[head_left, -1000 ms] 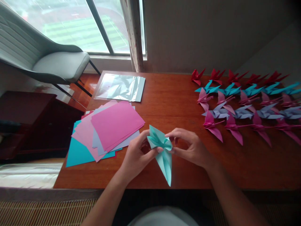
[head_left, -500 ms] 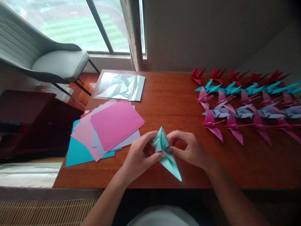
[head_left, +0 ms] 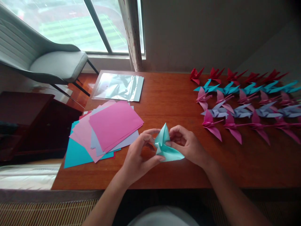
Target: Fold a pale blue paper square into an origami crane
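Note:
A partly folded mint-green origami paper point(head_left: 168, 152) is held between my two hands above the front of the wooden table. One pointed flap stands up and another long point spreads out to the right. My left hand point(head_left: 141, 152) grips its left side, the thumb along the lower edge and the fingers behind. My right hand point(head_left: 187, 141) pinches the paper near its middle on the right, with thumb and curled fingers. Some fingertips are hidden behind the paper.
A fanned pile of coloured paper sheets point(head_left: 115, 125) lies left of my hands. Behind it is a clear plastic packet of paper point(head_left: 117, 87). Rows of finished paper cranes point(head_left: 213, 125) fill the right of the table point(head_left: 164, 103). A chair point(head_left: 58, 64) stands by the window.
The long lower point of the mint-green paper has swung up and to the right, and its folds have opened wider. Both hands still hold it.

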Demonstrator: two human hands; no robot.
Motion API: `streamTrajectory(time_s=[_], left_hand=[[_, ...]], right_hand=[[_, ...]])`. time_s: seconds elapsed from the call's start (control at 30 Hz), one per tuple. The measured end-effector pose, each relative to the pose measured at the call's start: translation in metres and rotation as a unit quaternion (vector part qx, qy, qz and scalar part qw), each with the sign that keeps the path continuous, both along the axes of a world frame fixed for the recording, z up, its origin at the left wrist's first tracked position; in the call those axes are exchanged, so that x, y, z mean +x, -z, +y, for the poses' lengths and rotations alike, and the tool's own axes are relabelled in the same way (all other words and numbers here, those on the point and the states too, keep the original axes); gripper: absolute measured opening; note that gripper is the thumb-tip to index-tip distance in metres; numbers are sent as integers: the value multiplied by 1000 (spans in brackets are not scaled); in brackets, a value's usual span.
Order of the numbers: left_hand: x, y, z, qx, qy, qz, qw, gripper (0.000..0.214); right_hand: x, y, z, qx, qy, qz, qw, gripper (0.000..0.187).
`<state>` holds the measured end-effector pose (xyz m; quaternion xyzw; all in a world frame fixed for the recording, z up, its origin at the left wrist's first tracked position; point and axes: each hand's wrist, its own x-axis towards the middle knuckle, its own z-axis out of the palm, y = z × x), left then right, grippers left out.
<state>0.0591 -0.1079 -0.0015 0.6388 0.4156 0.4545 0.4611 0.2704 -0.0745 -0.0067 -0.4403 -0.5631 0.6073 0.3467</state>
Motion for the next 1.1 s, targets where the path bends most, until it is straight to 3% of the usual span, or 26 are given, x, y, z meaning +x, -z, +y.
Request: streamTrajectory(time_s=[0.3, 0.53, 0.77, 0.9, 1.1], left_hand=[[-1, -10, -4, -47, 62, -42, 996, 49], [1, -5, 2, -58, -9, -64, 996, 36], [3, -4, 1, -78, -85, -48, 992, 30], [2, -5, 0, -58, -126, -28, 990, 29], [-2, -4, 4, 17, -117, 37, 992, 7]], right_hand=[[0, 3, 3, 9, 36, 19, 999, 28], [1, 0, 1, 27, 22, 8, 999, 28], [-2, -5, -2, 125, -11, -31, 992, 17], [-3, -7, 0, 206, -52, -21, 977, 2], [0, -15, 2, 242, -102, -44, 964, 14]])
